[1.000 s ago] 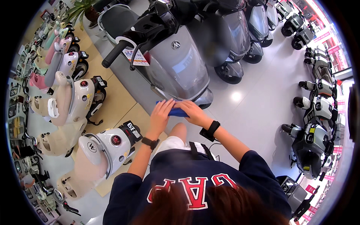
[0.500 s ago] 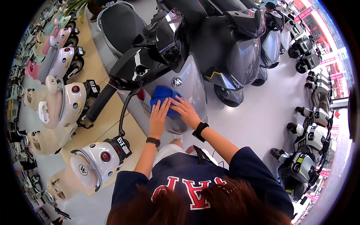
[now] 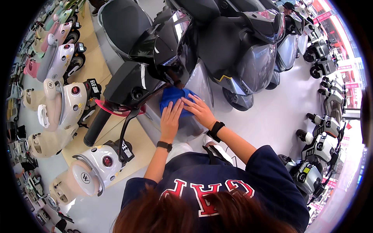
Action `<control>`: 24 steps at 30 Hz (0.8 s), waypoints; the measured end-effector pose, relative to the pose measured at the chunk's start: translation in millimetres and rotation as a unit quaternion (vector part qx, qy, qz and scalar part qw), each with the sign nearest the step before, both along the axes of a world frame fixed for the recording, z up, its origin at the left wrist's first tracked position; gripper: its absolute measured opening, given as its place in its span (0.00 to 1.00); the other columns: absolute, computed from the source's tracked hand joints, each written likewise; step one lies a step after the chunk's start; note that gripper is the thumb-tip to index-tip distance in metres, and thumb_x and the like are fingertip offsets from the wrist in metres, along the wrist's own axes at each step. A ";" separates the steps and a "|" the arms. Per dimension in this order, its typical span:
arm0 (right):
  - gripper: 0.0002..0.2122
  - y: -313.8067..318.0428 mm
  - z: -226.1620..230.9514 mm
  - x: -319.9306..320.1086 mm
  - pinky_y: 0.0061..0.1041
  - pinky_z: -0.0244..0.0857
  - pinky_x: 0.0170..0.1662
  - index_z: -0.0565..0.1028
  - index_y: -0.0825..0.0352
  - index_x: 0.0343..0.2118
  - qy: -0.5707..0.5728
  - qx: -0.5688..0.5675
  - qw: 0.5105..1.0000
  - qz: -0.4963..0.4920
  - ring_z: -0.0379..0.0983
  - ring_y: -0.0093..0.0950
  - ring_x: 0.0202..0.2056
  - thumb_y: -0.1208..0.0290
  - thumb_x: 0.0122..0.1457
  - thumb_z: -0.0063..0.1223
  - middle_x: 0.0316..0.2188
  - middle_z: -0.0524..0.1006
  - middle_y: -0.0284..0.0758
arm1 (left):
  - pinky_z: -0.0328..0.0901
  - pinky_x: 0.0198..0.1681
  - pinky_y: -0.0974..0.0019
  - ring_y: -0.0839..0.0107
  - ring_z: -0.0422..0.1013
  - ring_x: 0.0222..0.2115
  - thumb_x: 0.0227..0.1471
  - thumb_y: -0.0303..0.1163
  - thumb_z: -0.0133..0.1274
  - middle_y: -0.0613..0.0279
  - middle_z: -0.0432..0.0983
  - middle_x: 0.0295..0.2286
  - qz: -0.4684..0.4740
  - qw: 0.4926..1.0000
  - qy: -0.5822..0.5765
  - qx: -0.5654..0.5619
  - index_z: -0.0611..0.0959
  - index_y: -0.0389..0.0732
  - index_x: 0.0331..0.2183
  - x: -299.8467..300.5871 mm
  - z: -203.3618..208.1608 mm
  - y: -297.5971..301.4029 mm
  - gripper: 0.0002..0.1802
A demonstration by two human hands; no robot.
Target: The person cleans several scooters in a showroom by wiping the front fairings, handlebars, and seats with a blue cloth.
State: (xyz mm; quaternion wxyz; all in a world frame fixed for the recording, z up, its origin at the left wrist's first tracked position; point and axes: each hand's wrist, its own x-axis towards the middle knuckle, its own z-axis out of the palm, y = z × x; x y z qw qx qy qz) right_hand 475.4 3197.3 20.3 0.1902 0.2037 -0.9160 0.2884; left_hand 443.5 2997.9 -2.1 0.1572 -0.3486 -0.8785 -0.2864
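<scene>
My left hand [image 3: 169, 123] and my right hand [image 3: 201, 112] lie side by side on a blue cloth [image 3: 171, 95], fingers stretched out and pressing it down. Beneath the cloth is the shiny grey front panel [image 3: 202, 81] of a scooter, with its black handlebar housing [image 3: 125, 85] just beyond my left hand. A black grip [image 3: 97, 127] and a curved brake lever [image 3: 123, 134] stick out to the left of my left forearm. Under the housing a red part [image 3: 112, 108] shows. My palms and the cloth hide some of the panel.
Another grey scooter [image 3: 256, 66] stands close on the right, its front wheel [image 3: 237, 99] on the pale floor. Cream scooters [image 3: 91, 167] line the left side on a tan strip. Further right is a row of black and white scooters [image 3: 311, 174]. A person [image 3: 287, 7] is at the back right.
The handlebar has swung slightly toward me, and more of the red part shows. Both hands and the cloth have shifted a little right; the panel's round badge is now hidden.
</scene>
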 end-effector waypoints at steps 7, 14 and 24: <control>0.16 38.6 1.2 21.1 0.41 0.58 0.67 0.76 0.62 0.48 -0.059 0.039 0.996 0.062 0.64 0.37 0.64 0.78 0.55 0.50 0.61 0.72 0.32 | 0.60 0.63 0.58 0.63 0.64 0.62 0.54 0.21 0.49 0.67 0.69 0.60 -0.025 0.999 -0.030 -0.024 0.76 0.42 0.58 31.0 9.9 19.1 0.29; 0.24 71.8 52.8 -73.0 0.44 0.58 0.66 0.74 0.64 0.48 0.028 -0.033 0.997 0.070 0.62 0.40 0.65 0.85 0.45 0.57 0.59 0.72 0.34 | 0.58 0.65 0.58 0.64 0.62 0.63 0.54 0.21 0.50 0.64 0.69 0.60 0.089 0.994 0.017 0.054 0.75 0.40 0.58 -20.1 54.0 89.7 0.28; 0.25 136.6 -52.7 25.8 0.42 0.56 0.68 0.73 0.64 0.48 -0.152 -0.049 0.975 0.156 0.57 0.40 0.68 0.90 0.43 0.55 0.65 0.67 0.33 | 0.62 0.57 0.62 0.67 0.62 0.64 0.51 0.23 0.51 0.70 0.66 0.63 0.073 0.992 -0.058 -0.086 0.73 0.46 0.61 86.4 -37.6 120.3 0.34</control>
